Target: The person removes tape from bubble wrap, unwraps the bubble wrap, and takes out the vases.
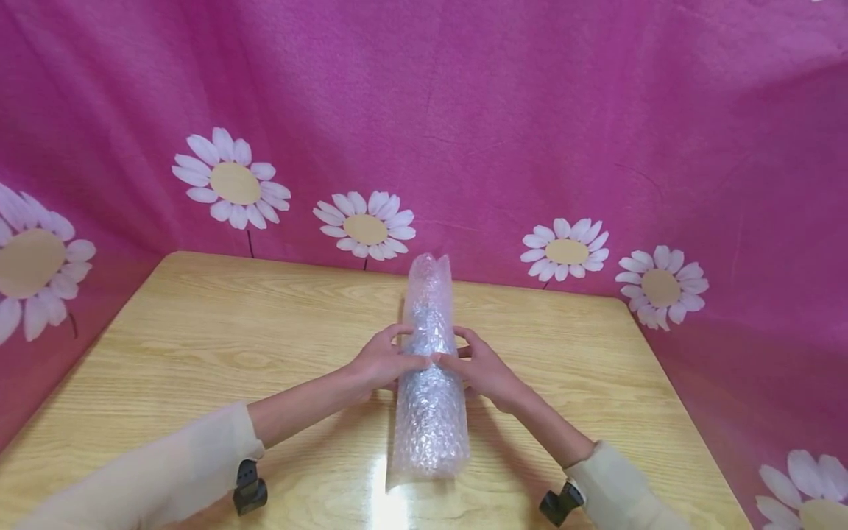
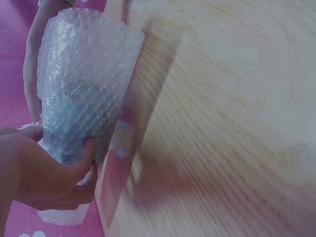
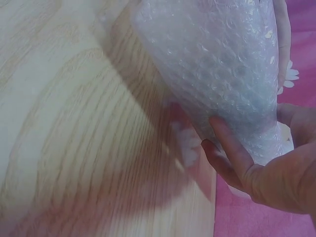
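Note:
A long roll of bubble wrap [image 1: 432,419] lies lengthwise at the middle of the table, pointing away from the body. Through its layers a bluish-grey thing shows dimly in the left wrist view; what it is cannot be told. The left hand [image 1: 384,358] grips the roll's left side, thumb on top. From the right side the right hand [image 1: 486,370] holds it, its thumb close to the other thumb. Both wrist views show fingers curved round the wrap [image 2: 84,64] [image 3: 222,64]. The far end of the roll stands open and loose-edged.
The wooden table [image 1: 265,316] has a pale grain and a shiny patch of reflected light near its front. A pink cloth [image 1: 464,110] with white daisies hangs behind and at both sides. Each sleeve has a dark wrist camera [image 1: 249,488] [image 1: 561,503] at its cuff.

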Motion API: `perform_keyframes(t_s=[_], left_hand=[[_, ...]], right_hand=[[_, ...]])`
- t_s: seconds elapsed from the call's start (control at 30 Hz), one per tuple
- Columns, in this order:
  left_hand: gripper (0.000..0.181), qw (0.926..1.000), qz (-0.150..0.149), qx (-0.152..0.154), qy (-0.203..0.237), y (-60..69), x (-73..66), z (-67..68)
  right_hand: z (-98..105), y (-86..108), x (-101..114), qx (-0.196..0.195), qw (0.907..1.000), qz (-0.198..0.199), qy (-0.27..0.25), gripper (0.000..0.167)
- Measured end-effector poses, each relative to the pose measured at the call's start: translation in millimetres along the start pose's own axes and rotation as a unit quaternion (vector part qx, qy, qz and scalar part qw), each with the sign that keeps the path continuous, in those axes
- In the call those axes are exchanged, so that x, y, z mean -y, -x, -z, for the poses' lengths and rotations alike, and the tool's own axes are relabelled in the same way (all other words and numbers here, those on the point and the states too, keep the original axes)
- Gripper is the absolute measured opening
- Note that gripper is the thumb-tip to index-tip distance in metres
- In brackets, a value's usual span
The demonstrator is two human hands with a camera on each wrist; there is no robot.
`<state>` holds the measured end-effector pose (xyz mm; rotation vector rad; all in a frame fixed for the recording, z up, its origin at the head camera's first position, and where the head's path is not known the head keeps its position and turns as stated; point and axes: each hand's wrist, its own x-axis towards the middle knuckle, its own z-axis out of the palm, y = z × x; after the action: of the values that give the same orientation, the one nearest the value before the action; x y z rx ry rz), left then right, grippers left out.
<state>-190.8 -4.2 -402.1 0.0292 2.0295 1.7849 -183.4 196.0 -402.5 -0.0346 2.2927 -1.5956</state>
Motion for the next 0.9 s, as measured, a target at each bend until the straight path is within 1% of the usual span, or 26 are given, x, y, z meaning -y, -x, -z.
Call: perform_keyframes(t_s=[0.2,0.5,0.9], left_hand=[[0.074,1.0,0.002,-0.001,-0.008,2.5,0.9,3.2],[0.075,0.9996,0.012,-0.011,-0.025,4.5,5.2,8.7],[0.073,0.9989,0.021,-0.019,-0.037,7.1,9.5,15.8]], right_hand=[[-6,-0.6,-3,0.0,1.0,0.002,-0.008,0.069],[-15,-1.4,-3,0.006,0.9999,0.001,-0.014,0.068],[-24,-7.1,-7,0.025,0.9993,0.007,-0.026,0.068]])
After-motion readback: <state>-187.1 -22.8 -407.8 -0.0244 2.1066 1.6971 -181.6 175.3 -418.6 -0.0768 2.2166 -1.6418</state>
